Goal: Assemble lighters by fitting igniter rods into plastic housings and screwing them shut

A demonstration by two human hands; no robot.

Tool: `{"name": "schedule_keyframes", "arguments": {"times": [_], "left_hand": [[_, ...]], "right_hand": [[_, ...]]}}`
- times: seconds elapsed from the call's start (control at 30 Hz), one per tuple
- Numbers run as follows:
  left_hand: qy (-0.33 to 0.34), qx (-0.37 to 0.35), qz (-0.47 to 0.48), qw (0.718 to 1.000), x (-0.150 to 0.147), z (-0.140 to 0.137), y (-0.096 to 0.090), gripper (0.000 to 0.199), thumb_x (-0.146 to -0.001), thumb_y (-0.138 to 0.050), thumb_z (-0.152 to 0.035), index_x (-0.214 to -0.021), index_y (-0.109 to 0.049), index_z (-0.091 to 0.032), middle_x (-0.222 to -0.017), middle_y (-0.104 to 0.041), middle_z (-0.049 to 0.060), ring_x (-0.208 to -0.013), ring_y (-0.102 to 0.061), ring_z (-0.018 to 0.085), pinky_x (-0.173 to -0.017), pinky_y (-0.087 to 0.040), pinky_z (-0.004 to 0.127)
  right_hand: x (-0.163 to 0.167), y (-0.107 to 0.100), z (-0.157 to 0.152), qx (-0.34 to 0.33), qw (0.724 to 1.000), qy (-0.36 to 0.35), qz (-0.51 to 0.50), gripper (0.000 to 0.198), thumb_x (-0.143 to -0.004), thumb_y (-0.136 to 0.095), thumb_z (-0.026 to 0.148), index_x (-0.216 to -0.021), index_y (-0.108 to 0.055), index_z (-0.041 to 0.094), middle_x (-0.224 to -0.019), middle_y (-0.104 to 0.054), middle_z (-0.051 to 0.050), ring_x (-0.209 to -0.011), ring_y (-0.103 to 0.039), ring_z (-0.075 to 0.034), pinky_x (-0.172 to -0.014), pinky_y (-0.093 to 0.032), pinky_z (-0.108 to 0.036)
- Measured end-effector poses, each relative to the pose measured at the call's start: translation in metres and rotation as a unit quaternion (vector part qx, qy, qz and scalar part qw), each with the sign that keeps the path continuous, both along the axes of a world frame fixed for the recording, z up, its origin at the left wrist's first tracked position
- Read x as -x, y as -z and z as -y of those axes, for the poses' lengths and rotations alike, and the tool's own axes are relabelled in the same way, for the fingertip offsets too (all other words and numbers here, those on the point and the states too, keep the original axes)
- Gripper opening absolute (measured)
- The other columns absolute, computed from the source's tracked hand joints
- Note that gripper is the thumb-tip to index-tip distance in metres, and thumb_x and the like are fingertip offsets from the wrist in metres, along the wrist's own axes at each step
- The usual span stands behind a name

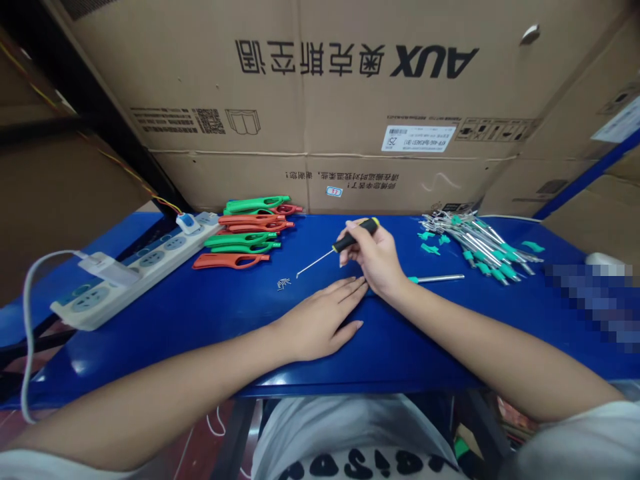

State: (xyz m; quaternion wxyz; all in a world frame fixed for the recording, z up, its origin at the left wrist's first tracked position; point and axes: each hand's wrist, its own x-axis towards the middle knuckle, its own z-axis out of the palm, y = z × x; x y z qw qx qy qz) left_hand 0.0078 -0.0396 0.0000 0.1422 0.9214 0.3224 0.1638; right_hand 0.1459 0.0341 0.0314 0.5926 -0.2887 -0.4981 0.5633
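Observation:
My right hand [375,260] is closed around the black and yellow handle of a screwdriver [356,233]. The screwdriver's thin shaft slants down to the left, its tip just above and right of a small pile of screws [283,285]. Something tiny seems to sit at the tip, too small to make out. My left hand [323,317] lies palm down on the blue table [230,340], fingers stretched toward my right wrist. What may lie under its fingers is hidden. Past my right wrist a metal tube with a teal piece [440,278] sticks out, its left end covered.
Green and orange lighter-shaped plastic casings [245,240] are stacked at the back left. At the back right lies a heap of metal tubes with teal parts [485,247]. A white power strip [145,267] with plugged-in cables runs along the left. A cardboard wall [325,133] closes off the back.

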Motion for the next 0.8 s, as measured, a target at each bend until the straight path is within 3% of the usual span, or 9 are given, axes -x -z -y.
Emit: {"name": "schedule_keyframes", "arguments": {"times": [0.17, 0.37, 0.63, 0.8], "left_hand": [[-0.009, 0.034, 0.096, 0.995, 0.001, -0.006, 0.004, 0.054, -0.099, -0.054, -0.029, -0.15, -0.045, -0.016, -0.154, -0.047, 0.017, -0.145, -0.043, 0.028, -0.119, -0.04, 0.049], [-0.053, 0.066, 0.191, 0.978, 0.002, -0.019, 0.008, 0.046, -0.092, -0.066, -0.03, -0.137, -0.061, -0.018, -0.137, -0.065, 0.013, -0.128, -0.061, 0.026, -0.112, -0.048, 0.044], [-0.1, 0.151, 0.304, 0.935, 0.001, -0.024, 0.003, 0.031, -0.087, -0.074, -0.031, -0.115, -0.073, -0.018, -0.119, -0.074, 0.01, -0.11, -0.071, 0.024, -0.102, -0.055, 0.041], [-0.116, 0.155, 0.323, 0.927, 0.0, -0.022, 0.0, 0.019, -0.088, -0.074, -0.03, -0.102, -0.075, -0.018, -0.105, -0.076, 0.008, -0.098, -0.072, 0.021, -0.092, -0.058, 0.035]], "right_hand": [[-0.033, -0.008, -0.003, 0.007, 0.999, 0.04, -0.025, 0.031, -0.073, -0.079, 0.041, -0.074, -0.057, 0.018, -0.068, -0.066, 0.003, -0.042, -0.056, -0.008, -0.039, -0.048, -0.022], [-0.065, -0.004, -0.011, 0.034, 0.997, 0.064, -0.036, 0.026, -0.071, -0.075, 0.035, -0.071, -0.054, 0.02, -0.063, -0.063, 0.004, -0.035, -0.046, -0.007, -0.031, -0.037, -0.022], [-0.068, 0.002, -0.02, 0.067, 0.995, 0.069, -0.035, 0.021, -0.073, -0.069, 0.033, -0.067, -0.054, 0.02, -0.059, -0.06, 0.002, -0.034, -0.042, -0.006, -0.031, -0.032, -0.023], [-0.067, 0.005, -0.019, 0.056, 0.997, 0.051, -0.012, 0.026, -0.077, -0.071, 0.037, -0.067, -0.053, 0.02, -0.061, -0.06, 0.002, -0.034, -0.042, -0.006, -0.032, -0.033, -0.024]]}}
